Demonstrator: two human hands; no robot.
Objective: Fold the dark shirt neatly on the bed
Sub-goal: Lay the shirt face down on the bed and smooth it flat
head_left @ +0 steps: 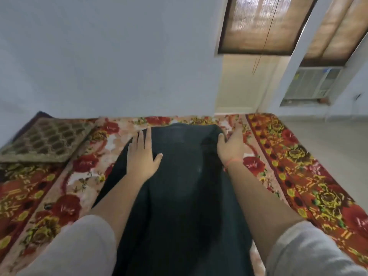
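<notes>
**A:** Head view, the only one here. Looking at the dark shirt (179, 186) lying lengthwise down the middle of the bed (298, 176), on the flowery red bedspread, reaching from the near edge almost to the far one. Seems narrowed into a long strip, though hard to tell with all that dark cloth. Guessing a smoothing step?

**B:** Yep, reads like smoothing ahead of the next fold. To do it well: press flat, sweep outward from the centre toward the far end, chase out any bumps, square up both far corners, keeping the sides parallel. No bunching, no dragging the bedspread along. Probably fold far end to near end afterwards, but only a guess.

**A:** And the hand pose?

**B:** Left hand (141, 156) lying palm down on the shirt's far left part, fingers straight and close together, thumb spread toward the middle. Nothing held, just pressing. Right hand (232, 148) at the far right corner, palm down too, thumb touching the shirt's edge, straight fingers reaching onto the bedspread just beside. Looks flat rather than pinching, can't see under the palm though. Both forearms stretched well forward, grey sleeves (79, 246) ending near the elbows, thin orange thread (233, 161) round the right wrist.

**A:** Also spotting a brown patterned cushion (45, 140) off to the left, well apart from the shirt. No bother.
</notes>
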